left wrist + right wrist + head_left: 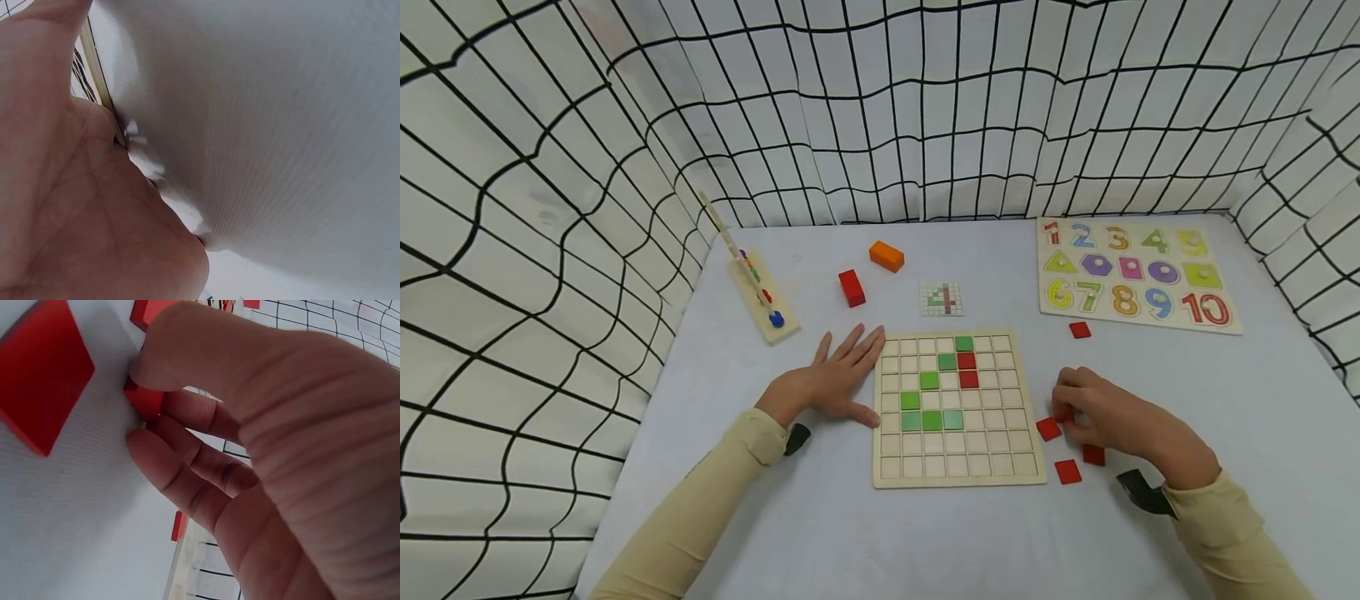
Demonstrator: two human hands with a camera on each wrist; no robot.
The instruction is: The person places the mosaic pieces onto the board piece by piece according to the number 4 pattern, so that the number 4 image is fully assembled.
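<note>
A wooden grid board (958, 482) lies on the table, with several green tiles (932, 420) in a stepped pattern and two red tiles (968, 379) in its squares. Fingers spread, my left hand (831, 381) rests on the table and touches the board's left edge. To the right of the board, my right hand (1101, 414) pinches a red tile (147, 403) between thumb and fingers, at the tabletop. Loose red tiles lie around that hand, one beside the board (1048, 429) and another nearer the front (1067, 472).
Behind the board lies a small pattern card (942, 299). A red block (852, 288) and an orange block (887, 256) are at back left, near a wooden peg stand (784, 332). A number-and-shape puzzle (1138, 275) lies at back right. Black netting surrounds the table.
</note>
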